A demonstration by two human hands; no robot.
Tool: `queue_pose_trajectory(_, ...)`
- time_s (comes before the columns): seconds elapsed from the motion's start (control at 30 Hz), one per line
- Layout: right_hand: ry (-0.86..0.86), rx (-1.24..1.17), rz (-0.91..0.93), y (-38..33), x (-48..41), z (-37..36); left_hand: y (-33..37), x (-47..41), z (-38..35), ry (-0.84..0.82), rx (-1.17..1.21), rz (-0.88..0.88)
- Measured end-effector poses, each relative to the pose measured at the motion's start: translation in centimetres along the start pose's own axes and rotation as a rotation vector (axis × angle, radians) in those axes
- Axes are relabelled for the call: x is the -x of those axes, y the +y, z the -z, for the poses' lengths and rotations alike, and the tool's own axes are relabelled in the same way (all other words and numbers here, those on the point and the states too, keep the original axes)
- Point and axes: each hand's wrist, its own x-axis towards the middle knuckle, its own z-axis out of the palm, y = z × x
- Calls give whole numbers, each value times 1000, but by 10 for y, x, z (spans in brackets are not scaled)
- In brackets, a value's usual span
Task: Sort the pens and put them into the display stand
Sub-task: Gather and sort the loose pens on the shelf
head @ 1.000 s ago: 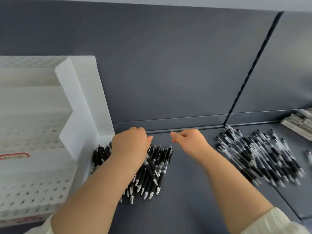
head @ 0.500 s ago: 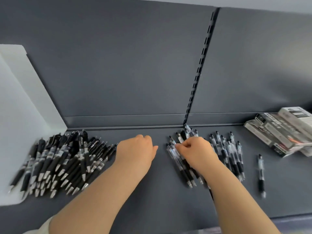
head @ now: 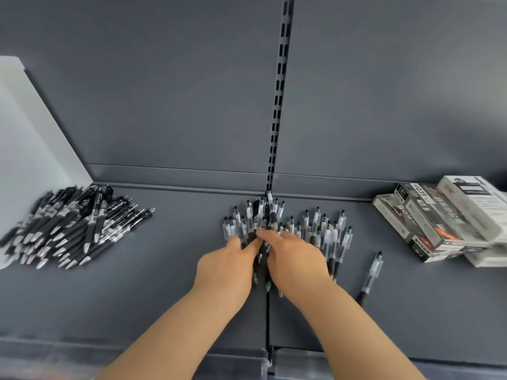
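Both hands are down on the dark grey metal shelf (head: pixel 170 283), right at the seam where its 2 sections meet. They are working the heap of clear-barrelled click pens with black grips (head: pixel 318 229), which sits mid-shelf against the back edge with the push-buttons pointing away from the person.

The left hand (head: pixel 227 266) comes in on the heap's left side, knuckles up, fingers bent down onto the pens. The right hand (head: pixel 296 259) lies over the middle, forefinger stretched leftward until it nearly meets the left hand's fingertips. A few dark barrels show in the narrow gap between the 2 hands. Neither hand is spread wide, but whether either has closed round a pen I cannot tell, as the fingers hide the contact.

Off to the right, lying apart from the heap, is 1 single clear-barrelled pen (head: pixel 373 270) at a slant. Far left is the other lot: a pile of black click pens with silver tips (head: pixel 74 226), tips toward the person, just beside the white plastic display stand (head: pixel 24 160), of which only a side wall shows at the frame's edge.

At far right a stack of long cardboard pen boxes (head: pixel 439 220) rests on the shelf. Behind everything stands the grey back panel (head: pixel 164 91), split by a slotted grey upright (head: pixel 278 105) that runs down to the heap.
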Motion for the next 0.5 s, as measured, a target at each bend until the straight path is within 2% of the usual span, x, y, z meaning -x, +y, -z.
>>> queue_pose_trajectory(0.17,-45,148,-10,16,1,2,3,3,6,8,-29,105)
queue_pose_trajectory(0.37,-20,110,-83,28,3,11,3,1,14,6,-17,200)
queue_pose_trajectory(0.5,25,3,-24,22,3,11,13,-4,12,68,48,151)
